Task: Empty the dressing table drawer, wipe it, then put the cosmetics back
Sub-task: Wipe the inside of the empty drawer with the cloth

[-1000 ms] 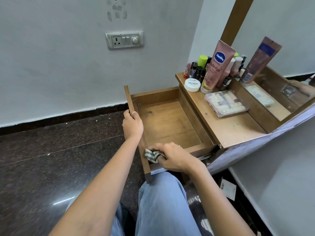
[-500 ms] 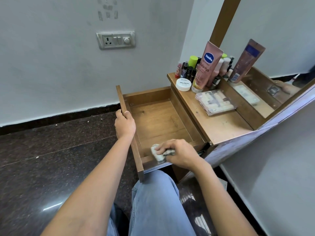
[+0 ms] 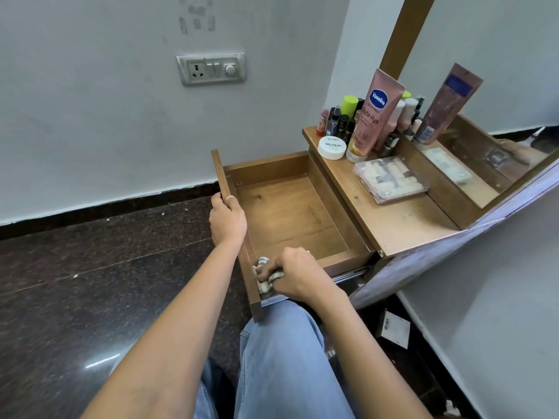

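The wooden drawer (image 3: 290,213) is pulled out from the dressing table, and its bottom is bare. My left hand (image 3: 227,220) grips the drawer's front panel near its middle. My right hand (image 3: 292,275) holds a checked cloth (image 3: 263,281) pressed into the drawer's near corner, against the front panel. On the table top (image 3: 402,219) stand the cosmetics: a pink Vaseline tube (image 3: 378,111), a white nail polish jar (image 3: 331,147), several small bottles (image 3: 340,120) and a clear case of lipsticks (image 3: 391,182).
A mirror (image 3: 490,95) leans at the back of the table top. The wall with a switch plate (image 3: 211,68) is behind the drawer. Dark polished floor (image 3: 90,282) lies to the left. My jeans-clad leg (image 3: 281,358) is under the drawer's near end.
My right hand has slid the cloth along the near end of the drawer toward the front-panel corner. The left hand keeps its grip on the front panel.
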`<state>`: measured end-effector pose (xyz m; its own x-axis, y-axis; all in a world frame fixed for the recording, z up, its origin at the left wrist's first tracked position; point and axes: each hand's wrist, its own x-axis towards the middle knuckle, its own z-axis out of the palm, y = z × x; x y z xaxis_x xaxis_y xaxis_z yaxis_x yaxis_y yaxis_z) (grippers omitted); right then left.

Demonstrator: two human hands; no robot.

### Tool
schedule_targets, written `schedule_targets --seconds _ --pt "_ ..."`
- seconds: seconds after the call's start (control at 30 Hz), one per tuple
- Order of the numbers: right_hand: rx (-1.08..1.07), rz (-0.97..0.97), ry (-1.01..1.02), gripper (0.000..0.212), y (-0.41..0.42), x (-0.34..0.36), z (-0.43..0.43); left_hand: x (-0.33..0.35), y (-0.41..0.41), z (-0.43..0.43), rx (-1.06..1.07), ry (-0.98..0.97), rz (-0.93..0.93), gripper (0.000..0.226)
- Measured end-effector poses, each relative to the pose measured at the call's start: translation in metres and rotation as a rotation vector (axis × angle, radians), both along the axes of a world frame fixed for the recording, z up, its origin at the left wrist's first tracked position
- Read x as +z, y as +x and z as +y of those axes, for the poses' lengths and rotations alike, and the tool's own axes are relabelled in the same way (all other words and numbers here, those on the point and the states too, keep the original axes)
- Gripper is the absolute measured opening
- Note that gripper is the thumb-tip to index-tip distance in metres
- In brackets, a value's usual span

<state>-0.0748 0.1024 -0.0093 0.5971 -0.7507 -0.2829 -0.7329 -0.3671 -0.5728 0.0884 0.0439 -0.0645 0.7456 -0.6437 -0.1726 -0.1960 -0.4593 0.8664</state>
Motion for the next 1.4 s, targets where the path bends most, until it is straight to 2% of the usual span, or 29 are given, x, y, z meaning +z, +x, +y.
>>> schedule_targets --seconds 0.1,0.27,0.43,0.53,0.63,0.73,0.8,0.9,0.97,1.1,1.4 --pt "-0.079 -0.035 0.089 0.037 -0.005 0.000 -0.006 0.000 0.000 -0.001 0.001 0.004 0.001 0.048" --pt "-0.205 0.082 0.127 0.031 -0.038 0.004 -0.034 -0.001 0.000 0.000 -0.003 0.001 0.006 0.048" --pt "-0.449 0.227 0.020 0.016 -0.069 0.018 -0.060 -0.001 0.000 -0.001 -0.002 -0.006 0.017 0.047" --pt "-0.394 0.433 -0.134 0.027 -0.050 0.009 -0.061 -0.001 0.000 -0.001 -0.001 -0.008 0.019 0.047" --pt "-0.151 0.533 -0.080 0.030 -0.019 0.014 -0.062 -0.003 0.001 -0.001 -0.006 -0.014 0.012 0.047" --pt "0.180 0.512 0.131 0.030 0.007 0.027 -0.065 -0.004 0.001 -0.003 -0.003 -0.008 0.014 0.048" --pt "0.313 0.493 0.247 0.035 0.025 0.029 -0.061 -0.005 0.001 -0.004 -0.005 -0.002 0.014 0.049" --pt "0.454 0.460 0.205 0.038 0.036 0.026 -0.062 -0.006 0.002 -0.004 -0.005 -0.007 0.015 0.049" --pt "0.463 0.370 0.196 0.037 0.029 0.023 -0.067 -0.006 0.002 -0.004 -0.009 -0.008 0.009 0.048" --pt "0.345 0.133 0.184 0.032 0.017 0.011 -0.064 -0.006 0.003 -0.004 0.001 -0.013 0.031 0.050" --pt "0.146 0.037 0.103 0.029 0.027 -0.002 -0.068 -0.006 0.003 -0.004 -0.001 -0.022 0.058 0.053"
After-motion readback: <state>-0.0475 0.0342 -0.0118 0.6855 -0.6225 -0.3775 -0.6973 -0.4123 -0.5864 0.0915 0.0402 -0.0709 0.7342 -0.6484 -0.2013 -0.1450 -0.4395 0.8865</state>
